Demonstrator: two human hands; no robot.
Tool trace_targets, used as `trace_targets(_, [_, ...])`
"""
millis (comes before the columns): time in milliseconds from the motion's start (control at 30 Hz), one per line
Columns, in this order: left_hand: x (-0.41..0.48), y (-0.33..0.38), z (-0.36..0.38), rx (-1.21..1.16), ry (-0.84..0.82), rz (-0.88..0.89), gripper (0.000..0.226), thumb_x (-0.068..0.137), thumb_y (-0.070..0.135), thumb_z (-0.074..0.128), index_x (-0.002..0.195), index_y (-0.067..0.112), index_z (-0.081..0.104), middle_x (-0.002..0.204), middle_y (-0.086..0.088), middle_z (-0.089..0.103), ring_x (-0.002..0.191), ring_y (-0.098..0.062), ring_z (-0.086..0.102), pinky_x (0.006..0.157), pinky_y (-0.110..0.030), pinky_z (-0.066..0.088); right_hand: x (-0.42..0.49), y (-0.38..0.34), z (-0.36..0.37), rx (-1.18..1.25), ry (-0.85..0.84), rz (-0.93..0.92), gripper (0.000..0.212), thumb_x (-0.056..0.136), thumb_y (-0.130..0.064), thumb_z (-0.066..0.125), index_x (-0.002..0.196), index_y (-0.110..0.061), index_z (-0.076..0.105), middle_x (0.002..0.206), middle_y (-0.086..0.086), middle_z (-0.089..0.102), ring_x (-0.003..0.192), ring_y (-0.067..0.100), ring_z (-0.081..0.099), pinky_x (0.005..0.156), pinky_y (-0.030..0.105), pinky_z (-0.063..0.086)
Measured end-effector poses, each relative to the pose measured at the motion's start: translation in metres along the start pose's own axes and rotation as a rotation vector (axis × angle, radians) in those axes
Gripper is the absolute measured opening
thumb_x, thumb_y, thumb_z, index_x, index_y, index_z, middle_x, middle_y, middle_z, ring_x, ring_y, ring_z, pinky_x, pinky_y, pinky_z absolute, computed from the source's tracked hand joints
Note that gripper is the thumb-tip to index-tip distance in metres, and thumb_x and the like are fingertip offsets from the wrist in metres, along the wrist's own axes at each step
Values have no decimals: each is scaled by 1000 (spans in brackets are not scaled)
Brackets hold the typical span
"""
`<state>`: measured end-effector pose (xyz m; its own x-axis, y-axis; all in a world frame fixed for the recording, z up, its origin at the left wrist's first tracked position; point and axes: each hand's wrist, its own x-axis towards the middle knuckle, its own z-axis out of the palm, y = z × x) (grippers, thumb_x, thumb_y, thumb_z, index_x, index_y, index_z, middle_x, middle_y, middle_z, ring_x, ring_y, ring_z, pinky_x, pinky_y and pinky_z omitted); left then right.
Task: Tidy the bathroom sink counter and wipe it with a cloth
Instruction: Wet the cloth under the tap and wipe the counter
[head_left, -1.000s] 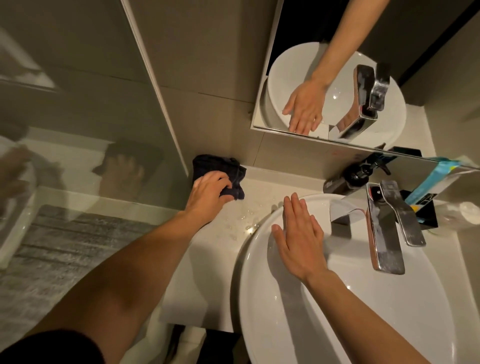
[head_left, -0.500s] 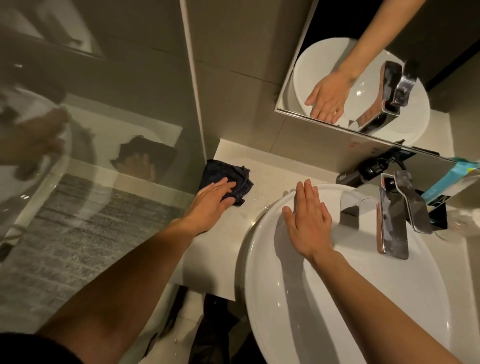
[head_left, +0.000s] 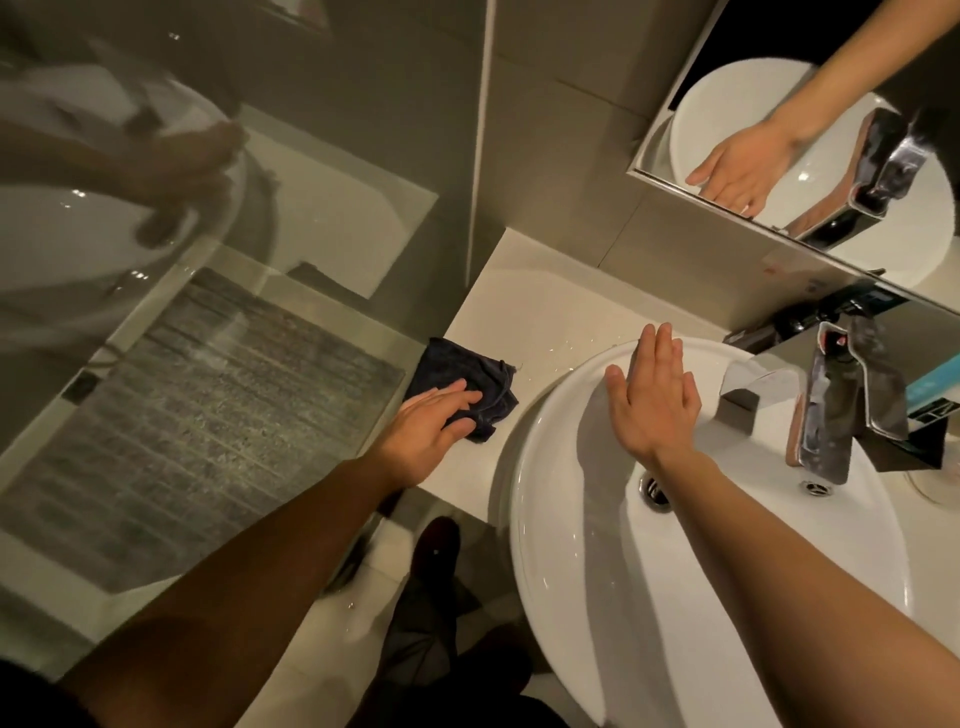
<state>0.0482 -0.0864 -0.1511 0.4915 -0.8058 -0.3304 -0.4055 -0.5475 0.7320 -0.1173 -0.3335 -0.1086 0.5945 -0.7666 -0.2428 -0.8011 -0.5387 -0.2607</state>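
A dark blue cloth (head_left: 470, 375) lies crumpled on the pale counter (head_left: 545, 306), near its left front corner. My left hand (head_left: 428, 428) presses flat on the cloth's near part, fingers stretched out over it. My right hand (head_left: 649, 400) rests flat, fingers together, on the back left rim of the round white basin (head_left: 597, 597). A few water drops sit on the counter between cloth and basin.
A chrome tap (head_left: 836, 410) stands at the basin's back. Behind it are a dark pump bottle (head_left: 800, 322) and a turquoise box (head_left: 935, 384). A mirror (head_left: 779, 130) hangs on the wall above. A glass shower screen (head_left: 234, 260) borders the counter's left side.
My left hand has dragged the cloth from the counter's back wall toward the front edge. My right hand has stayed on the basin rim. The camera has shifted, showing more floor.
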Motion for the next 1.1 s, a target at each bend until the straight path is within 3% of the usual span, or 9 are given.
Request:
trace_targets(200, [-60,-13,13,-45,29,13,52,99,49,43,142,24,56,156,-5,49,143,-17,43,122,-36,27,0,0,-1,-4,-6,-4,68,105,-48,22,162,-20,-1,170,-2,-10,157,17,-7,125,45,1])
trace_targets(367, [-104,-14,25,-96,80,-93,54,96,50,42,138,22,61,148,1,55,135,-11,49,118,-32,35,1,1,-2,4,-8,-14,68,104,-48,23,162,-19,-1,171,-2,-10,157,18,-7,125,45,1])
trace_targets(433, [-118,-8,25,-163,84,-186,43,101,41,48,136,20,61,134,2,65,120,-3,58,106,-31,45,1,3,-2,6,-12,-22,69,104,-48,23,162,-19,-1,171,-1,-9,157,19,-6,125,46,2])
trace_targets(500, [-129,2,17,-244,129,-261,22,106,29,48,116,19,65,104,2,72,90,6,63,86,-31,50,1,4,-2,10,-17,-29,69,104,-49,23,162,-19,-1,171,-1,-9,157,19,-6,125,47,2])
trace_targets(567, [-136,10,2,-408,209,-323,27,107,32,44,106,16,65,96,-2,72,89,0,67,83,-33,52,1,4,-3,11,-19,-29,69,104,-49,22,161,-19,0,171,-1,-9,157,19,-6,125,47,3])
trace_targets(667, [-133,21,-24,-653,287,-472,41,102,50,43,107,19,69,104,-11,73,102,-20,71,94,-45,56,0,3,-3,7,-20,-29,68,104,-50,22,161,-19,0,171,0,-8,157,20,-5,125,47,4])
trace_targets(767, [-116,38,-48,-958,285,-574,40,103,47,48,114,16,70,111,-13,76,106,-29,73,96,-49,56,-1,3,-4,11,-20,-21,68,104,-49,23,162,-20,1,171,-1,-8,157,19,-5,125,47,5])
trace_targets(900, [-85,58,-74,-1113,182,-485,40,96,33,62,126,6,65,121,-19,73,113,-33,71,102,-51,53,-2,1,-7,23,-26,-18,68,105,-49,22,162,-21,-1,170,-2,-9,157,18,-7,125,46,4])
trace_targets(1100, [20,107,-102,-1010,244,-387,28,101,30,58,110,7,70,105,-18,77,93,-34,76,67,-41,61,-5,0,-11,30,-15,-20,66,105,-49,19,162,-23,-3,170,-3,-11,157,16,-9,125,43,1])
